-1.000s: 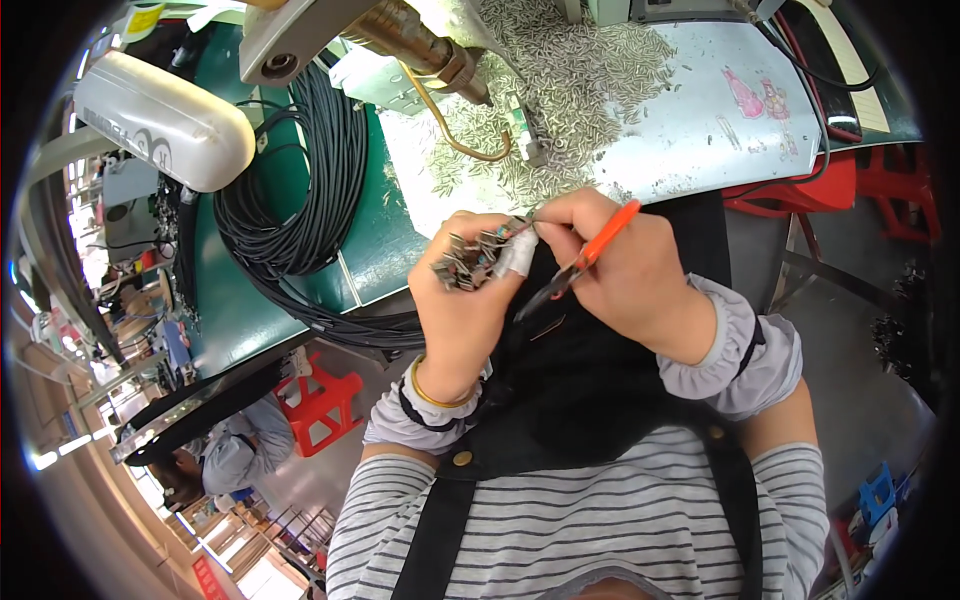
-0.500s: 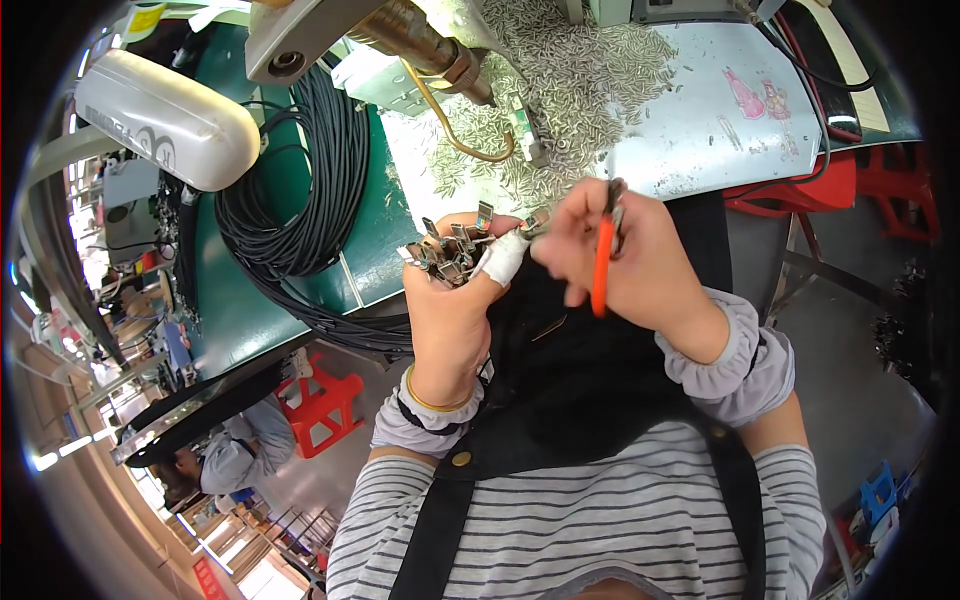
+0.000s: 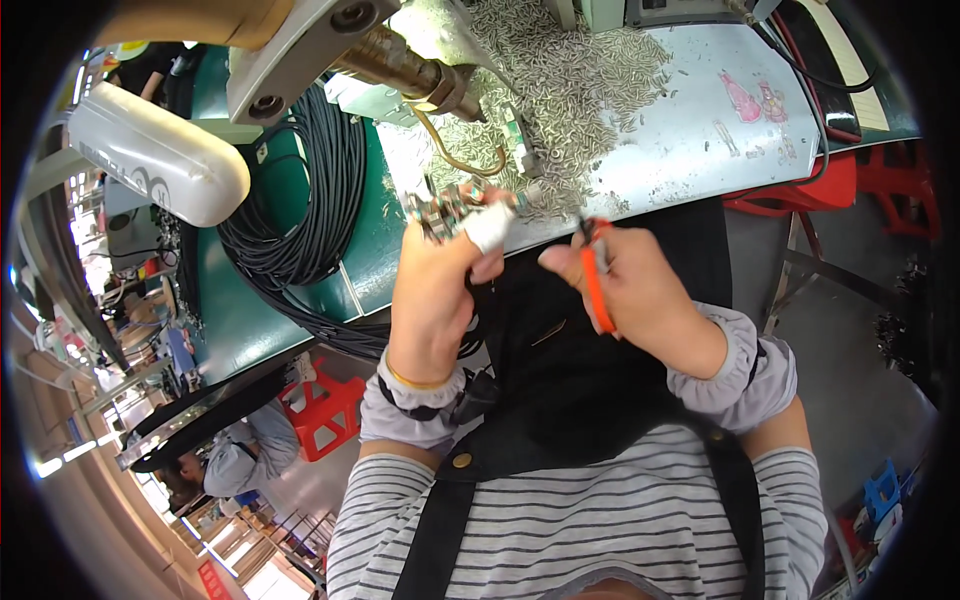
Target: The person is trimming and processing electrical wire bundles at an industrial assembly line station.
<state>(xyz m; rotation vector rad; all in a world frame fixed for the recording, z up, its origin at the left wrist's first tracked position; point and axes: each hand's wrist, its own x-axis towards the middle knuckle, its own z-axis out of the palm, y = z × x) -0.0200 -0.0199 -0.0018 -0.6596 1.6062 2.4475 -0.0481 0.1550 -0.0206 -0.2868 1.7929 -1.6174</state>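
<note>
A gap opens

The right hand (image 3: 637, 275) now sits apart from the left hand (image 3: 432, 275), its orange-handled pliers (image 3: 595, 290) turned with the tip to the far side; the left hand's metal parts (image 3: 450, 210) now sit farther off.

Is a green tabletop (image 3: 230, 340), bare toward its left edge. Carries, left of its middle, a coil of black cable (image 3: 340, 185), with strands trailing along and past the near edge. Beside that, bears a pale sheet (image 3: 690, 135) stretching toward the right end, marked with pink figures (image 3: 742, 95). Across the sheet, holds a broad spill of small silvery pins (image 3: 575, 90), dense toward the far side, sparser toward the near edge, with a green-and-grey block (image 3: 520, 143) among them.
</note>
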